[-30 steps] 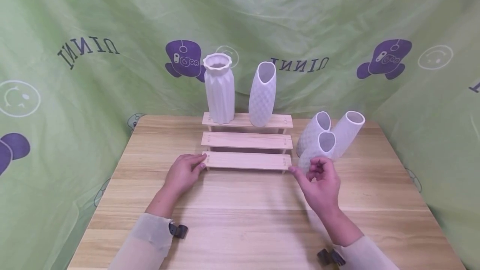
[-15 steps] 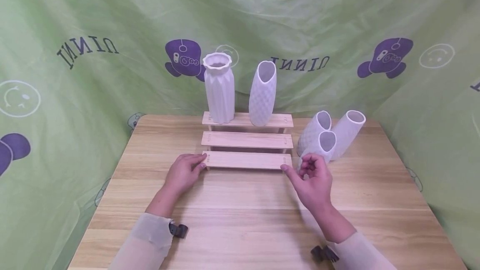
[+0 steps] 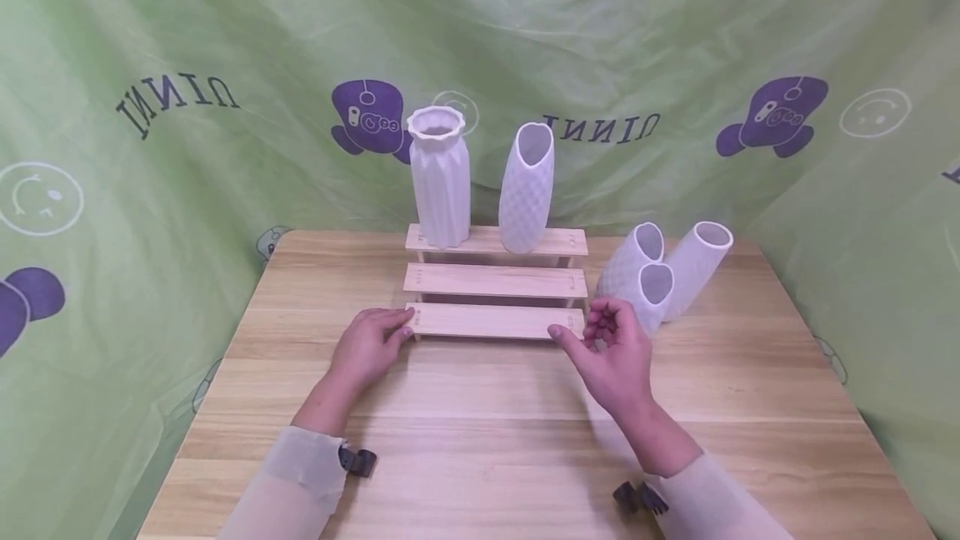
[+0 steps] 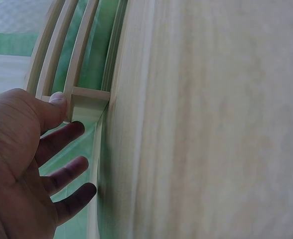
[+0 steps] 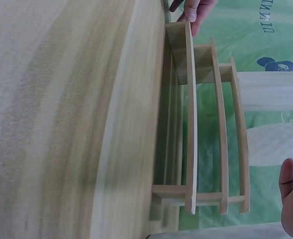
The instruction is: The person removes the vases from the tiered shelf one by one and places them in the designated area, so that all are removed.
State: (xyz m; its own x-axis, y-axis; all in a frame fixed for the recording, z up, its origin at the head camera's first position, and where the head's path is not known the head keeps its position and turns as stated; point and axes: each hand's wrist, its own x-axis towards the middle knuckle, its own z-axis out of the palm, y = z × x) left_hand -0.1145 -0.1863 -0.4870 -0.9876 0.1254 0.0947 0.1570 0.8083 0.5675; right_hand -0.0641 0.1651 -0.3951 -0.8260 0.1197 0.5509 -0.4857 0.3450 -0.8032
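Pinches the three-tier wooden stand (image 3: 495, 280) by the lowest tier's (image 3: 491, 321) left end with the left hand (image 3: 367, 347), on the wooden tabletop (image 3: 480, 440); holds the right hand (image 3: 621, 361) loosely curled near the right end, apparently clear. Looks light, stiff, yet top-heavy under the fluted vase (image 3: 441, 190) and diamond-textured vase (image 3: 527, 198), probably breakable ceramic. Grip best low, at both ends.

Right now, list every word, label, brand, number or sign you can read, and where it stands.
"INNIU", some letters flipped: green curtain, left side.
"INNIU", likewise flipped: curtain, right of centre.
Curtain, far right edge: a cut-off dark mark, unreadable.
Right wrist view: curtain word, sideways, apparently the same.
Wooden stand: marks at plank ends, too small to read.
Vases: none visible.
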